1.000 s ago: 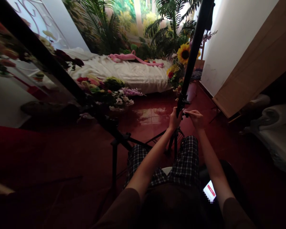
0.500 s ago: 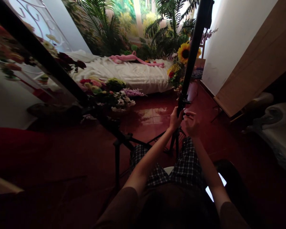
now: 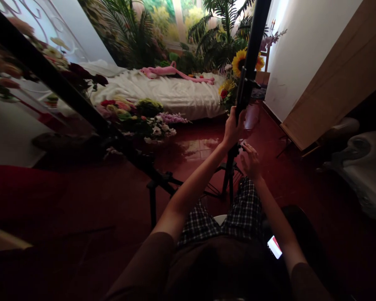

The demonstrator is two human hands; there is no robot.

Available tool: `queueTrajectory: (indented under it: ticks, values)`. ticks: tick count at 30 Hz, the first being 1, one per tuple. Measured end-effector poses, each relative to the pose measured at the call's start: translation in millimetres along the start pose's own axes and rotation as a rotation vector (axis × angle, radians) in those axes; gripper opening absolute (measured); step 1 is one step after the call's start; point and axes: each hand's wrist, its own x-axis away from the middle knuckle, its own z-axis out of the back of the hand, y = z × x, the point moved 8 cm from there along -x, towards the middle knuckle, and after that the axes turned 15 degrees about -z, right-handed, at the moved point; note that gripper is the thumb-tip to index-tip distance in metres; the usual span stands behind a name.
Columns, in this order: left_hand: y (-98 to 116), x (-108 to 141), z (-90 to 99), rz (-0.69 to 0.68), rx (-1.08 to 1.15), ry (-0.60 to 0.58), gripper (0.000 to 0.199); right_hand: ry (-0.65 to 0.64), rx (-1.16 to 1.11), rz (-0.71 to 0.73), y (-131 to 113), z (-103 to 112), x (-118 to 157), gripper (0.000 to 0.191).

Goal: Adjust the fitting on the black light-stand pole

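Note:
A black tripod-style stand [image 3: 228, 173] rises from the floor in front of my knees, its pole leaning up to the right. My left hand [image 3: 232, 130] is wrapped around that pole, just below a black clamp collar [image 3: 245, 90]. Lower down, my right hand [image 3: 252, 162] is beside the stand, with thumb and fingers apart and curved. Its fingertips are close to a small dark knob [image 3: 240, 146] on the stand; whether they touch it is hard to make out in the dim light.
A second black stand [image 3: 113, 138] slants across the left side. Artificial flowers [image 3: 150, 108] stand before a white-draped bed [image 3: 181, 94] with a pink plush toy [image 3: 163, 71]. A lit phone [image 3: 275, 246] lies by my right arm. On the right are a wooden panel [image 3: 329, 79] and an ornate seat [image 3: 369, 163].
My left hand has moved up together with the pole's clamp collar. My right hand has stayed low near the knob, its fingers now more spread. The view has shifted slightly.

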Motion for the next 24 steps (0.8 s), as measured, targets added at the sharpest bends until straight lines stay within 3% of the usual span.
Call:
queueTrajectory:
  ticks: [3,5,11,16,24]
  values:
    - [-1.8,-3.3,-4.0,0.015,0.033,-0.050,0.038,-0.012,-0.061,-0.019,1.7,-2.3,-7.2,0.042]
    - [-0.1,-3.0,-0.5,-0.011,0.010,-0.021,0.040,0.003,-0.118,-0.078,4.2,-1.7,-15.8,0.038]
    - [0.0,-1.8,-1.6,0.055,0.117,-0.046,0.040,-0.076,-0.396,-0.398,16.8,-8.1,-43.6,0.035]
    - [3.9,-1.8,-0.4,0.081,0.163,-0.065,0.036,-0.199,-0.690,-0.705,28.0,-23.1,-47.4,0.036]
    - [8.1,0.1,1.7,0.048,0.131,-0.053,0.031,-0.668,-1.285,-1.217,27.7,-65.2,-33.2,0.026]
